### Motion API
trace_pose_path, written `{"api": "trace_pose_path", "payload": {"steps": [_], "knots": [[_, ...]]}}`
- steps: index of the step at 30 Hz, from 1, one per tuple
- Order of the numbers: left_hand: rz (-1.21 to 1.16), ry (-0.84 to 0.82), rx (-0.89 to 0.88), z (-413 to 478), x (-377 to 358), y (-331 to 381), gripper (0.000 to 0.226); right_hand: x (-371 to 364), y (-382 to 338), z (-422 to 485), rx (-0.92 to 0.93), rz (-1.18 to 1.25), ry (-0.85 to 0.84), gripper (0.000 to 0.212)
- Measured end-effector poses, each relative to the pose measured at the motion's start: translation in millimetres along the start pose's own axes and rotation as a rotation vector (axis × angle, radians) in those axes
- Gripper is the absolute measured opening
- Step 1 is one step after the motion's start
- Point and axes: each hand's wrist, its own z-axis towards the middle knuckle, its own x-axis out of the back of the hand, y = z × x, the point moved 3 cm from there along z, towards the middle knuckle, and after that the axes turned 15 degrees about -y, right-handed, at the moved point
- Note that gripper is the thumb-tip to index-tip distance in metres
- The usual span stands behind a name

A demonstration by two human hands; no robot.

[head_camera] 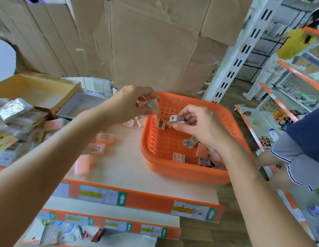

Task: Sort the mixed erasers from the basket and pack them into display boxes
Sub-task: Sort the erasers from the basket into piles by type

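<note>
From the head camera we see our right hand [199, 125] over the orange perforated plastic basket [181, 172], fingers curled round a small white-and-brown sleeved eraser [175, 118]. Our left hand [135, 102] pinches a blurred pink-and-grey eraser [148, 103] above the basket's left rim. Loose mixed erasers [180, 157] lie inside the basket; pink wrapped erasers [99, 148] rest on the beige shelf [130, 168] beside it.

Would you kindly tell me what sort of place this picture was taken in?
Probably a shop, perhaps a stationery store being stocked: shelves edged in orange carry price labels, a slotted white shelving post stands at the right, and large cardboard boxes rise behind an orange basket of erasers.
</note>
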Motion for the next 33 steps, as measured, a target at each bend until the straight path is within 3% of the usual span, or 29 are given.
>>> {"api": "trace_pose_path", "payload": {"steps": [13,25,33], "knots": [[0.090,-0.171,0.011,-32,56,-85,0.028,-44,-71,68,-0.106,0.026,0.178,0.027],[0.086,-0.346,-0.020,-47,74,-121,0.030,-68,-81,145,-0.327,-0.232,-0.020,0.021],[0.058,-0.487,-0.007,-67,83,-132,0.028,-79,-94,136,-0.275,-0.196,0.093,0.023]]}}
